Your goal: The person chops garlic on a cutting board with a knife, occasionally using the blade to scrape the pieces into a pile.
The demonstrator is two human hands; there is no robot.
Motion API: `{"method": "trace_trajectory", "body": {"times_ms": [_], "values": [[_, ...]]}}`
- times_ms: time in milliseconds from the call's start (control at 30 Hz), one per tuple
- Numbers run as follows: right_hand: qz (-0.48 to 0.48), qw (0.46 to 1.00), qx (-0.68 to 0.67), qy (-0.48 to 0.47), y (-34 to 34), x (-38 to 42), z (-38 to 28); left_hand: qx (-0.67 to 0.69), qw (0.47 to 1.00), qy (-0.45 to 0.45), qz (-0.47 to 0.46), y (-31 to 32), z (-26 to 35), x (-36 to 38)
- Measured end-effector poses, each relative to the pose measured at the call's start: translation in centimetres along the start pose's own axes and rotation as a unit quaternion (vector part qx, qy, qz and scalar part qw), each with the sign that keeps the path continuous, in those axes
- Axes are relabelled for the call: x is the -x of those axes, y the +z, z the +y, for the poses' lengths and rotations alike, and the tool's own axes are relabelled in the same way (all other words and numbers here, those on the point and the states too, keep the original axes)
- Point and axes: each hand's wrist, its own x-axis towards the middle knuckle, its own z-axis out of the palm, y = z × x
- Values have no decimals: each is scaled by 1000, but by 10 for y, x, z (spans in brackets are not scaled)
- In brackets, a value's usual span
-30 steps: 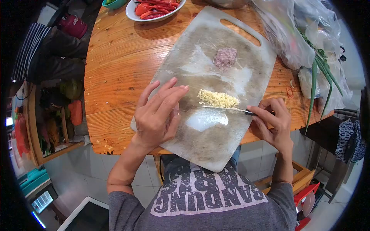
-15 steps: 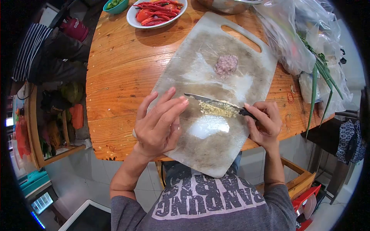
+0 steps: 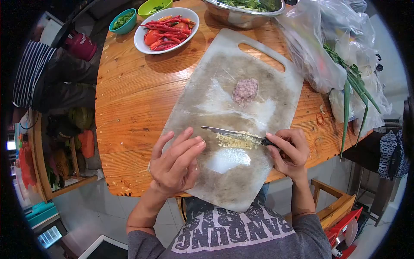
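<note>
My right hand (image 3: 290, 152) is closed on the black handle of a knife (image 3: 233, 133), whose blade points left over the cutting board (image 3: 207, 108). Finely chopped pale yellow bits (image 3: 238, 141) lie along and under the blade. My left hand (image 3: 176, 162) is raised near the knife's tip, over the board's left edge, fingers spread and holding nothing. Farther up the board sits a small pile of minced pinkish-purple pieces (image 3: 246, 91). A wet, shiny patch shows below the yellow bits.
A white bowl (image 3: 139, 39) of red chilies and tomatoes stands at the back, beside teal (image 3: 125, 27) and green (image 3: 145, 9) bowls. A metal bowl (image 3: 241, 19) holds greens. Plastic bags (image 3: 319, 64) and green onions (image 3: 347, 112) lie right. A person in dark trousers (image 3: 64, 82) is at far left.
The view has shifted, so the table and board appear lower and more of the back bowls shows. My hands keep about the same pose, with the knife still in my right hand.
</note>
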Motion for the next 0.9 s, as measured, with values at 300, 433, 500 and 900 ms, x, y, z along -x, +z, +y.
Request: {"method": "trace_trajectory", "body": {"times_ms": [300,433,500,900], "values": [[-5,1000,-9,19,-1,2,-1,5,1000,0,-6,0,1,-1],[5,1000,-8,17,0,-1,-2,3,1000,1,-5,2,0,0],[5,1000,-7,16,0,-1,-1,2,1000,5,-2,2,0,0],[8,1000,-3,18,0,0,0,-3,1000,10,-4,4,-1,-1]]}}
